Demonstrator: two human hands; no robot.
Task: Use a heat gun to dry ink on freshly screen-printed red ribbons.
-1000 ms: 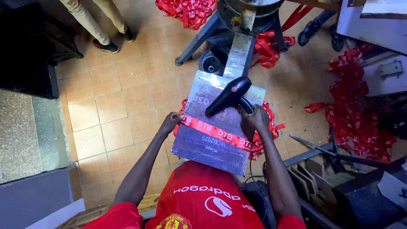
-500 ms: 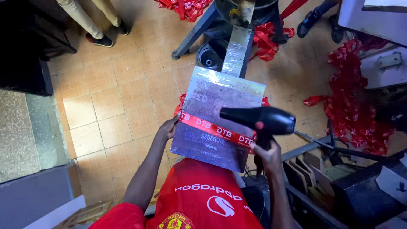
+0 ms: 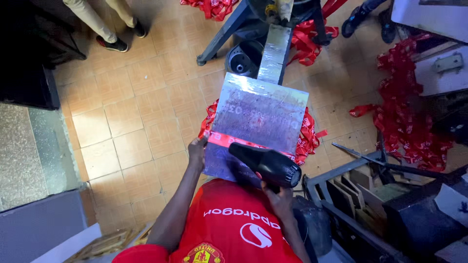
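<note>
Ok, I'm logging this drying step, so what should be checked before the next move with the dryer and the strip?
1. Red ribbon strip lies flat across the metal platen: ok.
2. Left hand pins the strip's end at the platen edge: ok.
3. Right hand grips the black hair dryer: ok.
4. Nozzle points at the strip: ok.
5. Dryer running: cannot tell.
6. Strip's far end lies flat: cannot tell, dryer hides it.
</note>
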